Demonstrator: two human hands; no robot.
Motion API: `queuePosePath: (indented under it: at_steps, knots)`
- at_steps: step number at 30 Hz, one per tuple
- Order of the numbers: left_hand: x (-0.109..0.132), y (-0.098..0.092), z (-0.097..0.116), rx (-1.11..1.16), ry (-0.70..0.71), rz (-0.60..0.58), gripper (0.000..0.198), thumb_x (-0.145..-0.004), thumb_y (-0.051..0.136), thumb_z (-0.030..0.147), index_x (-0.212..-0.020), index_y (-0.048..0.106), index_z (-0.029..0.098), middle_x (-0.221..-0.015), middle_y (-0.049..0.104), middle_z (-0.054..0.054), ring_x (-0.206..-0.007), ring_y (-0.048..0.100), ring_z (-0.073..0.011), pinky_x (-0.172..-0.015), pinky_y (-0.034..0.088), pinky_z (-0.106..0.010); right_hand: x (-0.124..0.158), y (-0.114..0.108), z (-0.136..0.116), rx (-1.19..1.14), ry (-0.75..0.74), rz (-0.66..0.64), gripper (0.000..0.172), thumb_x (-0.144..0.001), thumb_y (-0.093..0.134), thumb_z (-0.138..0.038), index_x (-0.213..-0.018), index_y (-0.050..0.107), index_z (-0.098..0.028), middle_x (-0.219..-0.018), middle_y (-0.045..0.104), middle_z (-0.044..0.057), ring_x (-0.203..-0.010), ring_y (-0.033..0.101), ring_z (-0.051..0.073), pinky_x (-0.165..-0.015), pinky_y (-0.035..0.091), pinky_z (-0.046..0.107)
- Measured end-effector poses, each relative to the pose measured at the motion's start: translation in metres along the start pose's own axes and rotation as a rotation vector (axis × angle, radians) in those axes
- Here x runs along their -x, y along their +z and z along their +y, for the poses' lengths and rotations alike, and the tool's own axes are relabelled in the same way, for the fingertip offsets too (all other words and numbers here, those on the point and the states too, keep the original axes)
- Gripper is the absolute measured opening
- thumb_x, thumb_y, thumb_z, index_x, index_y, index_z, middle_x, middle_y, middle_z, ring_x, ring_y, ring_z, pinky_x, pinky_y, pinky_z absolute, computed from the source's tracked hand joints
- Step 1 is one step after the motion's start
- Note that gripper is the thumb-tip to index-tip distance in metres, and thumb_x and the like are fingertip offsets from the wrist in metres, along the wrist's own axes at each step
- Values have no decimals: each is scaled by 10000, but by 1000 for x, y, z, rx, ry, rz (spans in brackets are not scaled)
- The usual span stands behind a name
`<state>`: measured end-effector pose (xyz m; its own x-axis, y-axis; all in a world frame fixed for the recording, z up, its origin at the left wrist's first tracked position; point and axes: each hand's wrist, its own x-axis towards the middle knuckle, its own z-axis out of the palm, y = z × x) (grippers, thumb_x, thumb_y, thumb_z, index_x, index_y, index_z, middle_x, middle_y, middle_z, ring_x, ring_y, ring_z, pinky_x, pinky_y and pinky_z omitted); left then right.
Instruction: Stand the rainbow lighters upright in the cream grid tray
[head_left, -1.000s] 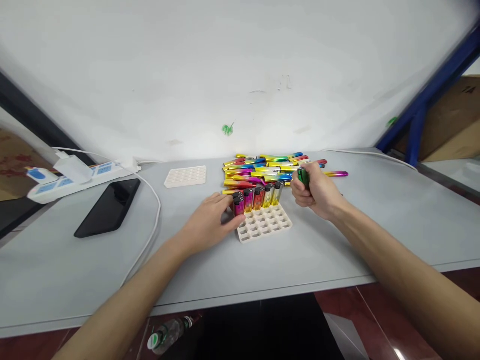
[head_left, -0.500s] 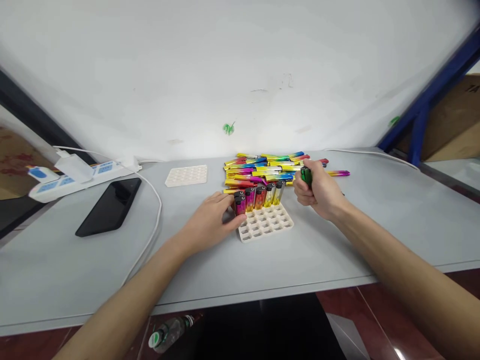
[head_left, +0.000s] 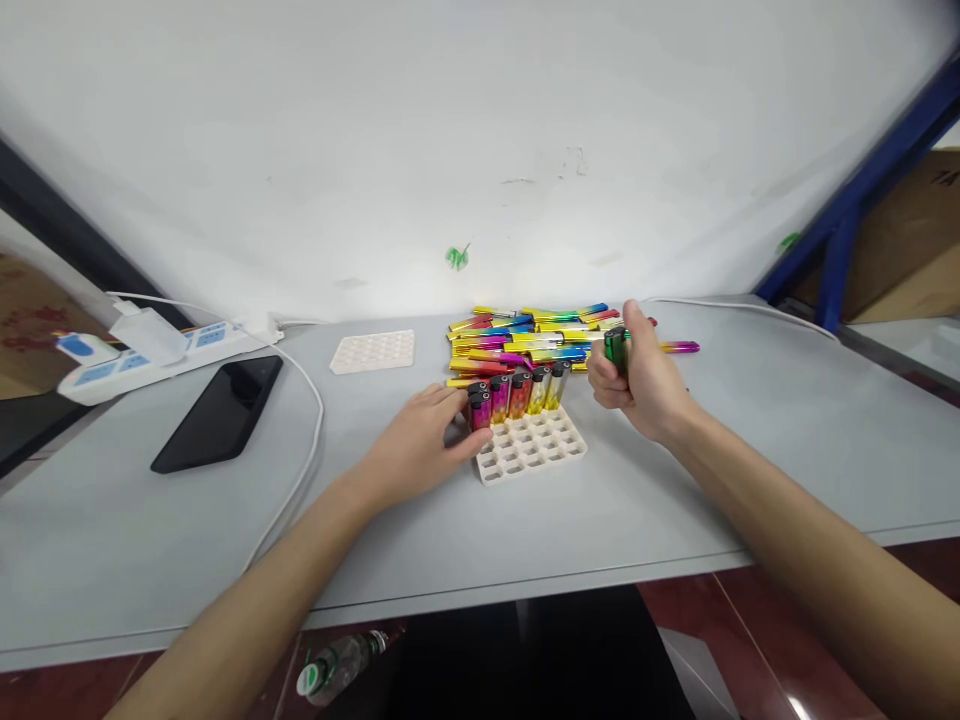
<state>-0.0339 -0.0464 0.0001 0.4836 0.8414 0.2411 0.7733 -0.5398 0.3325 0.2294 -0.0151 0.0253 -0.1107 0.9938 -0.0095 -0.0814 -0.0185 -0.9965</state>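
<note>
A white grid tray (head_left: 534,450) lies on the grey table (head_left: 465,530), with several upright lighters (head_left: 517,392) in its far row. My left hand (head_left: 420,445) rests at the tray's left edge, fingers curled against it and beside the leftmost lighter. My right hand (head_left: 645,385) is closed round a green lighter (head_left: 615,347), held just right of the tray and above the table. Behind the tray sits a heap of multicoloured lighters (head_left: 536,335).
A second white grid tray (head_left: 373,351) lies left of the heap. A black phone (head_left: 219,410), a white cable (head_left: 304,440) and a power strip (head_left: 150,355) occupy the left side. A white wall stands behind; a bottle (head_left: 337,665) lies on the floor.
My right hand has turned and lifted the green lighter slightly up and to the right. My left hand has stayed at the tray.
</note>
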Motion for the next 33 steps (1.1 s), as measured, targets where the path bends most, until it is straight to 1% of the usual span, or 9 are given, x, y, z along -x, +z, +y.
queuePosePath:
  at_steps: [3, 6, 8, 10, 12, 17, 24, 27, 33]
  knots:
    - [0, 0, 1, 2, 1, -1, 274, -925, 517, 448, -809, 491, 201, -827, 578, -32, -840, 506, -221, -758, 424, -361, 3, 2, 2, 96, -153, 34, 619, -899, 306, -733, -614, 495, -217, -516, 374, -25, -431, 299, 107, -413, 249, 271]
    - [0, 0, 1, -3, 2, 0, 272, -926, 517, 443, -808, 499, 198, -834, 581, -36, -843, 509, -222, -763, 428, -364, 6, 3, 4, 281, -333, 53, 476, -930, 416, -634, -770, 588, -220, -674, 563, 10, -600, 503, 134, -570, 414, 282]
    - [0, 0, 0, -3, 10, 1, 263, -928, 514, 440, -826, 511, 197, -852, 587, -40, -855, 513, -223, -774, 431, -367, 8, 2, 3, 384, -430, 22, 359, -915, 526, -560, -825, 611, -224, -777, 615, 20, -721, 561, 149, -667, 447, 295]
    - [0, 0, 0, -5, 17, 3, 254, -929, 512, 439, -854, 527, 197, -865, 591, -41, -865, 517, -225, -785, 434, -370, 9, 1, 1, 455, -509, -13, 273, -874, 627, -494, -833, 630, -224, -836, 624, 23, -768, 568, 158, -684, 450, 305]
    - [0, 0, 0, -6, 14, 7, 253, -928, 515, 440, -860, 534, 197, -862, 591, -40, -861, 522, -225, -787, 436, -371, 11, 1, -2, 487, -550, -49, 240, -847, 674, -453, -809, 637, -219, -823, 616, 18, -734, 560, 154, -650, 446, 305]
    - [0, -1, 2, 2, 4, 10, 230, -919, 537, 417, -858, 538, 195, -858, 598, -39, -866, 530, -226, -792, 437, -370, 22, 8, -3, 479, -544, -111, 190, -858, 676, -387, -880, 615, -209, -695, 619, -11, -580, 564, 120, -539, 458, 274]
    - [0, -1, 3, 17, 10, 6, 206, -918, 529, 393, -882, 540, 191, -886, 606, -47, -885, 530, -231, -802, 442, -380, 32, 28, 6, 819, -606, -253, 187, -885, 636, -338, -1015, 626, -204, -718, 668, 2, -592, 604, 119, -533, 482, 241]
    - [1, 0, 3, 22, 2, 15, 222, -913, 525, 407, -841, 510, 198, -852, 591, -42, -858, 537, -229, -783, 446, -379, 31, 30, 9, 868, -585, -256, 205, -913, 594, -377, -1035, 619, -214, -694, 665, -1, -587, 600, 128, -528, 471, 246]
    - [1, 2, 5, 50, -54, 41, 249, -877, 573, 440, -858, 515, 199, -836, 562, -29, -816, 558, -215, -740, 456, -358, 27, 26, 11, 984, -682, -199, 223, -921, 590, -381, -1063, 634, -214, -775, 705, 29, -663, 633, 161, -591, 468, 277]
